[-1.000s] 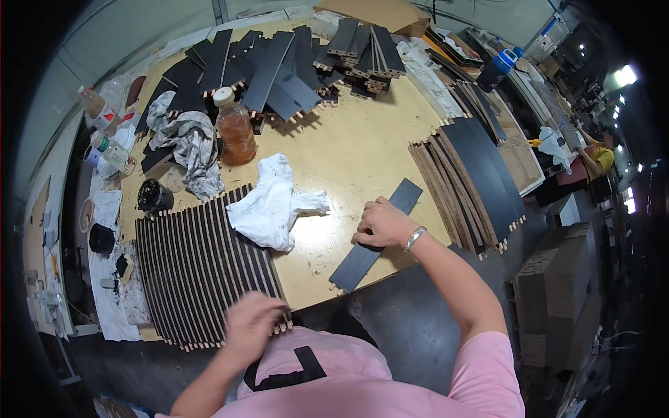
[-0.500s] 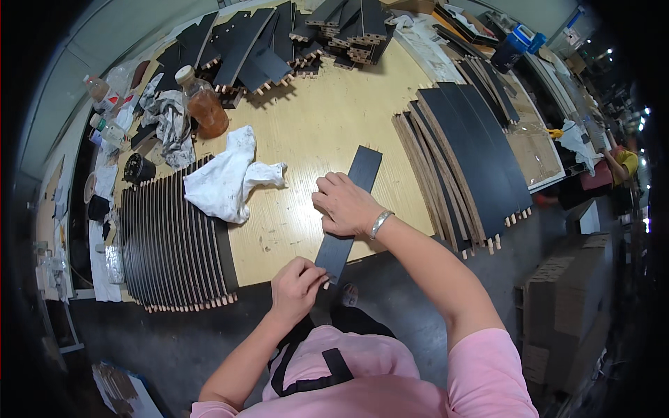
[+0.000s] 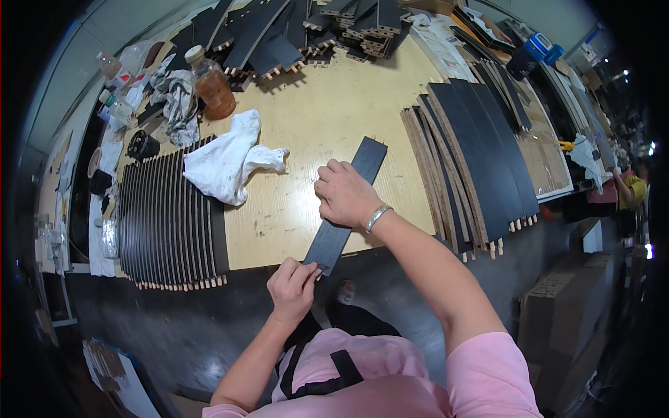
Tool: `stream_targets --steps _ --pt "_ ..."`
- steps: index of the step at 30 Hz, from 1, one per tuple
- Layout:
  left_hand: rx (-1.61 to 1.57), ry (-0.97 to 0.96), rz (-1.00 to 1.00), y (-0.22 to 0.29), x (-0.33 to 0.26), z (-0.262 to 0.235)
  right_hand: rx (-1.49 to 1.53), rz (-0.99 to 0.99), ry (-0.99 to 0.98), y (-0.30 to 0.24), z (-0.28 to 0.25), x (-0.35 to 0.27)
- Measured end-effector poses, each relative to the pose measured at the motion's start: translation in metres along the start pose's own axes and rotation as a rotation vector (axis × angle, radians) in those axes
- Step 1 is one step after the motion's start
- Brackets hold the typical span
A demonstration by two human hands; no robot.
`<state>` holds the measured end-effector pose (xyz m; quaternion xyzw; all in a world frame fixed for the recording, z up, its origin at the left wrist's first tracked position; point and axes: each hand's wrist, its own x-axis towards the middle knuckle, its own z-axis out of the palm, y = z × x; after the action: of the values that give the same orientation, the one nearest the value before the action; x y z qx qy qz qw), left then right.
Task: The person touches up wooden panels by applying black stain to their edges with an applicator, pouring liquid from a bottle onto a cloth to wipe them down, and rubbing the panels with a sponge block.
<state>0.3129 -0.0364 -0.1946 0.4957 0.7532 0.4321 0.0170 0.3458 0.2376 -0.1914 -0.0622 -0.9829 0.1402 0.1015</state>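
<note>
A narrow black board [image 3: 329, 245] lies slantwise over the front edge of the table, its near end jutting out past it. My right hand [image 3: 345, 194] is closed over its middle, the fingers curled round the far-left side. At the near end my left hand [image 3: 291, 287] pinches the corner between thumb and fingers. A small pale spot, perhaps a dowel tip, shows by those fingertips; the fingers hide most of it. A crumpled white cloth [image 3: 226, 157] rests to the left of the board.
A row of black slats with dowels [image 3: 171, 219] stands at left, a stack of curved black panels [image 3: 474, 153] at right. Further back are more black pieces [image 3: 272, 42], a bottle of amber liquid [image 3: 212, 87] and a grey rag [image 3: 178, 104]. Cardboard boxes [image 3: 568, 299] stand at lower right.
The whole view has shifted a little. The board's near end and my left hand have come slightly up and left. Both hands keep their hold on the board.
</note>
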Motion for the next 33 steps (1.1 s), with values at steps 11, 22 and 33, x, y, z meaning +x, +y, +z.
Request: stream_targets --steps 11,22,33 --pt "-0.016 0.052 -0.031 0.003 -0.003 0.002 -0.035 -0.008 -0.024 -0.003 0.000 0.003" --pt "-0.020 0.008 -0.022 0.007 -0.008 0.000 -0.053 0.010 -0.043 -0.004 -0.002 0.003" --pt "-0.061 -0.152 0.046 0.007 -0.023 -0.018 -0.041 0.014 -0.041 -0.006 -0.001 0.001"
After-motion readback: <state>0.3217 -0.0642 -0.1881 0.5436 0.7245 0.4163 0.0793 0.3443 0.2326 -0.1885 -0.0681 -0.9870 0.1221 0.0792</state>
